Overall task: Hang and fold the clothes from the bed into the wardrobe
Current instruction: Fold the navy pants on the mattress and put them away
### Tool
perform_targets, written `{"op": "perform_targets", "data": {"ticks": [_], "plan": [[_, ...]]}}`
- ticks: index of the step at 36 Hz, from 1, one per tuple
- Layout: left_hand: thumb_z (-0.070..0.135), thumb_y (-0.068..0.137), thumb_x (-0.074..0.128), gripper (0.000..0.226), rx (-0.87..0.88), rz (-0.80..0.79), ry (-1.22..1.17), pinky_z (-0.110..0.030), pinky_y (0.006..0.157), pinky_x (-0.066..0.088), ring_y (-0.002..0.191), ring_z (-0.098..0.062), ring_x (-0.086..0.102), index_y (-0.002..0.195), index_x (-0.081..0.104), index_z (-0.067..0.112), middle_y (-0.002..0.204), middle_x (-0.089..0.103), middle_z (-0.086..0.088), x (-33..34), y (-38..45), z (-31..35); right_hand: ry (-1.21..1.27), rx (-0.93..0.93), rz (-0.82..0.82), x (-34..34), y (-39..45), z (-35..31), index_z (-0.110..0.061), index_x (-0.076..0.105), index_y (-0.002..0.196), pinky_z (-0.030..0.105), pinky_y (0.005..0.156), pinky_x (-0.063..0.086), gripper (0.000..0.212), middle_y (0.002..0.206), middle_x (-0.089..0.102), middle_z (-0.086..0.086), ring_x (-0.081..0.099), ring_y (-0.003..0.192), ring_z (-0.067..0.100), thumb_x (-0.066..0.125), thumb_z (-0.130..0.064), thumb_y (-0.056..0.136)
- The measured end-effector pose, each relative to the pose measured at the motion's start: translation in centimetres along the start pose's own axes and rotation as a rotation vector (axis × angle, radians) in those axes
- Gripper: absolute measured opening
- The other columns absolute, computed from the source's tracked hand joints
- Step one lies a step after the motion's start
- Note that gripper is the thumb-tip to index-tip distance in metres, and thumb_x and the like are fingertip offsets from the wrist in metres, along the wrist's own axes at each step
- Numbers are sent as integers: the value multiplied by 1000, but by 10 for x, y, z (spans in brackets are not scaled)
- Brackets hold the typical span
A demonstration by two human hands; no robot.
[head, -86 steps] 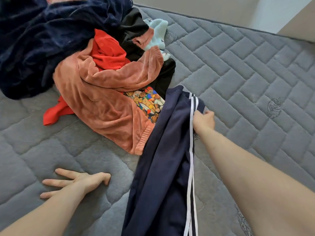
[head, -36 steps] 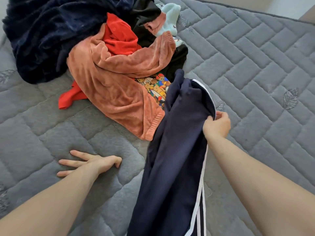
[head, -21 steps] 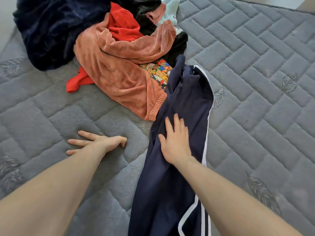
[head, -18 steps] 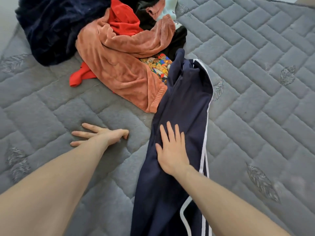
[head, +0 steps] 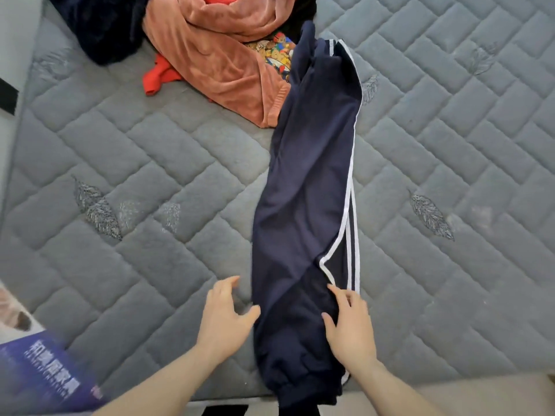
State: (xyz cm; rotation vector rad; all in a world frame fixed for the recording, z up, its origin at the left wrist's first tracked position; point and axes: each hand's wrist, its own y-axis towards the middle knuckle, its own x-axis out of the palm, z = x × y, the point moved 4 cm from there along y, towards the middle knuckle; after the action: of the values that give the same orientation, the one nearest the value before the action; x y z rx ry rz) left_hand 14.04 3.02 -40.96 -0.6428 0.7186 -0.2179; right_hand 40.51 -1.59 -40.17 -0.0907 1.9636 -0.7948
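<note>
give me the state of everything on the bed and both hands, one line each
navy track pants: laid out lengthwise on the mattress, legs stacked, not yet folded
left hand: open, beside the pants' left edge
right hand: open, flat on the pants near the cuffs
orange fleece garment: crumpled in the pile
red garment: bunched, partly under the fleece
dark blue plush garment: heaped, unfolded

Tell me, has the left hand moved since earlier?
Yes. The left hand left its spot out on the mattress and now sits beside the navy pants.
</note>
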Motion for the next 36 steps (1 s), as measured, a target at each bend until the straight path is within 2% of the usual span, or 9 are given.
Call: {"op": "perform_targets", "data": {"ticks": [4,9,12,16,18,20,24,28,36], "plan": [[48,61,74,49,-208,-234,-204,-21,79,51,83,4,63,104,55,36,96,67,12,39,-44,-7,266,292,-36,2,-20,24,-22,57,101,37,78,52,17,88,67,-8,63,85,20,71,-25,91],[34,80,80,35,-311,-227,-193,-32,83,52,94,-12,67,101,54,27,97,71,13,65,-65,-16,515,424,110,-2,-33,45,-10,57,74,29,64,42,28,69,64,2,58,69,18,70,-27,92],[28,85,76,19,-309,-232,-103,-34,85,53,96,-19,67,97,63,20,95,72,4,72,-68,-13,516,536,160,-4,-48,63,-7,55,75,31,63,41,28,70,62,5,56,70,22,65,-26,94],[24,88,67,10,-305,-251,-1,-36,86,53,99,-26,66,93,67,16,100,71,-6,77,-72,-8,469,638,-48,2,-63,78,-12,63,83,38,86,52,20,84,70,5,66,88,33,65,-30,93],[24,88,64,11,-348,-245,-7,-35,87,52,102,-28,65,96,67,17,103,71,-6,77,-73,-5,439,607,-122,0,-66,77,-15,63,87,36,83,51,18,89,71,3,65,89,28,67,-32,91],[27,87,64,16,-417,-259,-69,-34,87,50,103,-27,63,102,65,21,108,71,-4,79,-79,-2,424,555,-175,-2,-67,74,-17,61,92,33,78,47,19,91,69,-2,63,89,23,70,-33,89],[37,68,73,46,-558,-334,-361,-35,85,54,101,-23,68,109,62,19,108,72,-3,93,-98,-8,539,529,-330,3,-73,72,-14,63,103,42,91,56,24,100,72,1,70,97,26,75,-26,86],[15,87,73,18,-531,-344,-390,-27,71,51,92,-17,68,105,69,20,104,75,-2,108,-119,-24,521,508,-452,15,-83,76,-13,70,112,40,94,56,23,107,75,4,70,100,25,70,-23,91],[11,89,61,4,-650,-340,-113,-36,72,55,89,-34,66,93,61,13,98,68,-16,95,-179,-36,498,618,-569,27,-149,67,-19,59,100,25,63,51,5,99,65,1,61,82,17,60,-19,95]]}}
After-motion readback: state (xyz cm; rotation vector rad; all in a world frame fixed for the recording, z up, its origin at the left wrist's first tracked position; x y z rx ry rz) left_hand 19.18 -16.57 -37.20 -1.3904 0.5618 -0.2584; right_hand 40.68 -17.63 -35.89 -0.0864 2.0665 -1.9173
